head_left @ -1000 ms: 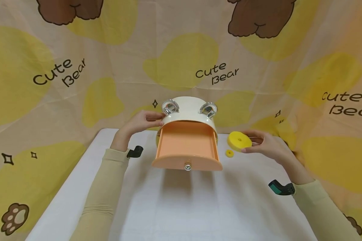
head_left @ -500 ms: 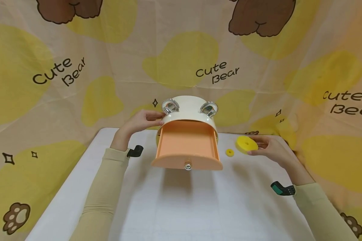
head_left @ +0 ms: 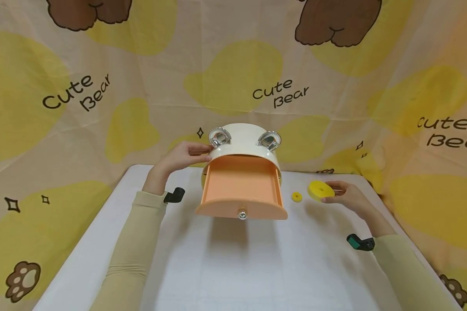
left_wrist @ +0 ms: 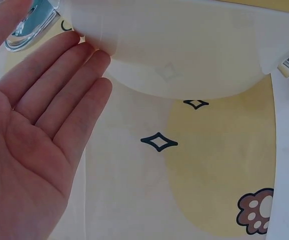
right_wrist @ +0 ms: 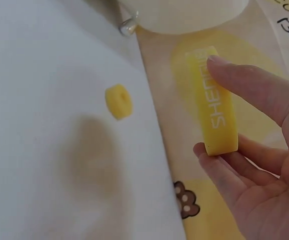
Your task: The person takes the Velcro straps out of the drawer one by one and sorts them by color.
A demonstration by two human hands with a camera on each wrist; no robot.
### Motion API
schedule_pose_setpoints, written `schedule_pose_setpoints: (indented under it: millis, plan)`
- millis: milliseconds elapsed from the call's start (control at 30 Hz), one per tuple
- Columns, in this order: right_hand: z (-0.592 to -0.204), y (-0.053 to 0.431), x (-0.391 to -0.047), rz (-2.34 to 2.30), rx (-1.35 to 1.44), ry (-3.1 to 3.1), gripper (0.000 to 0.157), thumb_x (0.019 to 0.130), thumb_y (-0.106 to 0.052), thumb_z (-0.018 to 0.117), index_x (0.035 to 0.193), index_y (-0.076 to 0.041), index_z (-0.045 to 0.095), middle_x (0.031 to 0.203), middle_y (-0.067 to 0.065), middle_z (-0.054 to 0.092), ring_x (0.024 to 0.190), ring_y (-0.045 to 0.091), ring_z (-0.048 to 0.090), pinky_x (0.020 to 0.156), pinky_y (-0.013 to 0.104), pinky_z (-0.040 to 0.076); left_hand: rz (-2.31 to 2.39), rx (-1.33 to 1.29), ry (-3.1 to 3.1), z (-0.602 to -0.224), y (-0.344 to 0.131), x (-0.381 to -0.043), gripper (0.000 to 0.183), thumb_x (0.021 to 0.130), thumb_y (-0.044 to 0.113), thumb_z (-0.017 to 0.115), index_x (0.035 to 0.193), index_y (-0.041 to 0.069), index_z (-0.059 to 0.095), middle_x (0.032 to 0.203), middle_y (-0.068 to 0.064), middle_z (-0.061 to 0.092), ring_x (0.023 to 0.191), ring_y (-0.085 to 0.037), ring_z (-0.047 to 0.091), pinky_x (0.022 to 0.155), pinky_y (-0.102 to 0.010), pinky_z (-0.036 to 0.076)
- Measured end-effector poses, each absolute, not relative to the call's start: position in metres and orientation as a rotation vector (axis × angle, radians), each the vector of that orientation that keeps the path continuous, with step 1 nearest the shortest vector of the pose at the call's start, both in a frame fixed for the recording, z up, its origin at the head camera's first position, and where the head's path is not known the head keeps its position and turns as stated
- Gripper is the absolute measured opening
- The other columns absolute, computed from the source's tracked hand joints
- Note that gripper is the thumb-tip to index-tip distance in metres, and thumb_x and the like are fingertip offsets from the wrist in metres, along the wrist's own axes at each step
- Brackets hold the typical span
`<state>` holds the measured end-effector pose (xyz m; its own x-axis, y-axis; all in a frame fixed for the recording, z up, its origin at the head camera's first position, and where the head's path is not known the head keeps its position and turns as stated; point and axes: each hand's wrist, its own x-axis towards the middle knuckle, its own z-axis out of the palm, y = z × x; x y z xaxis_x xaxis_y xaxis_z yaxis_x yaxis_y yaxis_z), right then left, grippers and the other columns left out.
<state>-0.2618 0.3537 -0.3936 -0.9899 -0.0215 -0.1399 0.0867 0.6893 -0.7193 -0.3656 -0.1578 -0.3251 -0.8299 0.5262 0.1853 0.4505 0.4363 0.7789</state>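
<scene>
The right hand is pinching the thick yellow disc by its rim, holding it above the tabletop, flat face turning up. The disc is sitting to the left of the grasping fingers; further left, the small yellow ring is lying between it and the open drawer. The left hand, fingers extending loosely and gripping nothing, is touching the white box, well apart from the disc.

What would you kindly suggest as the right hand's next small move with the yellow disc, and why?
I would probably lower the disc onto the table near the ring: the right hand pinches it, and a shadow lies apart from it, so it seems held in the air.
</scene>
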Motion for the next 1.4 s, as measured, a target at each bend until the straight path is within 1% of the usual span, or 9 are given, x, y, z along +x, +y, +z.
schedule_pose_setpoints:
  millis: [233,400,600,733,833,967,1133,1233,1400]
  plan:
    - [-0.406,0.359,-0.270,-1.201,0.112,2.730,0.093,0.076,-0.046,0.076,0.146,-0.002,0.032,0.147,0.026,0.034,0.126,0.043,0.040,0.104,0.062,0.033,1.380,0.859,2.605,-0.326,-0.157,-0.366,0.049,0.083,0.035,0.073,0.126,0.013,0.063,0.126,-0.005,0.064,0.119,-0.020,0.058,0.101,-0.040,0.046]
    - [-0.418,0.366,-0.278,-1.183,0.145,2.730,0.097,0.075,-0.050,0.076,0.146,-0.002,0.031,0.147,0.026,0.034,0.127,0.043,0.039,0.105,0.062,0.032,1.387,0.857,2.603,-0.326,-0.157,-0.366,0.049,0.082,0.036,0.073,0.125,0.013,0.063,0.125,-0.005,0.064,0.119,-0.021,0.058,0.101,-0.041,0.046]
    - [-0.433,0.370,-0.286,-1.161,0.200,2.713,0.100,0.072,-0.053,0.076,0.146,-0.002,0.031,0.147,0.026,0.033,0.127,0.042,0.039,0.105,0.059,0.035,1.390,0.850,2.587,-0.326,-0.157,-0.366,0.048,0.083,0.035,0.073,0.125,0.014,0.063,0.126,-0.005,0.063,0.120,-0.021,0.058,0.101,-0.042,0.046]
    - [-0.440,0.372,-0.290,-1.164,0.214,2.695,0.101,0.072,-0.054,0.076,0.147,-0.003,0.030,0.148,0.025,0.032,0.128,0.043,0.037,0.105,0.059,0.034,1.393,0.851,2.581,-0.324,-0.156,-0.363,0.047,0.085,0.029,0.072,0.127,0.010,0.062,0.127,-0.009,0.062,0.121,-0.024,0.057,0.102,-0.043,0.045]
    - [-0.446,0.374,-0.293,-1.172,0.223,2.686,0.102,0.072,-0.055,0.075,0.147,-0.004,0.029,0.148,0.024,0.033,0.130,0.042,0.035,0.106,0.059,0.033,1.375,0.866,2.583,-0.316,-0.154,-0.354,0.047,0.087,0.024,0.070,0.128,0.005,0.060,0.128,-0.013,0.061,0.121,-0.027,0.056,0.101,-0.044,0.045]
    - [-0.454,0.375,-0.296,-1.194,0.252,2.672,0.101,0.073,-0.053,0.076,0.147,-0.004,0.029,0.148,0.024,0.032,0.131,0.042,0.034,0.107,0.058,0.032,1.352,0.876,2.588,-0.306,-0.152,-0.344,0.046,0.088,0.020,0.068,0.128,0.001,0.058,0.128,-0.016,0.060,0.121,-0.029,0.056,0.101,-0.044,0.045]
    - [-0.461,0.373,-0.298,-1.198,0.308,2.674,0.093,0.077,-0.046,0.075,0.147,-0.005,0.029,0.148,0.024,0.032,0.131,0.043,0.034,0.106,0.057,0.034,1.387,0.855,2.582,-0.318,-0.154,-0.356,0.047,0.087,0.024,0.070,0.128,0.005,0.060,0.128,-0.013,0.061,0.121,-0.027,0.056,0.102,-0.044,0.045]
    - [-0.463,0.371,-0.300,-1.194,0.334,2.693,0.090,0.079,-0.044,0.074,0.147,-0.005,0.030,0.147,0.024,0.032,0.131,0.042,0.034,0.106,0.056,0.035,1.400,0.854,2.582,-0.325,-0.156,-0.363,0.047,0.085,0.028,0.072,0.127,0.009,0.061,0.127,-0.009,0.062,0.121,-0.024,0.057,0.101,-0.042,0.045]
    - [-0.466,0.368,-0.302,-1.193,0.321,2.730,0.090,0.080,-0.043,0.074,0.147,-0.002,0.029,0.147,0.026,0.033,0.130,0.043,0.035,0.106,0.056,0.036,1.376,0.884,2.591,-0.326,-0.157,-0.365,0.049,0.085,0.033,0.072,0.128,0.011,0.061,0.127,-0.008,0.062,0.120,-0.023,0.057,0.101,-0.041,0.046]
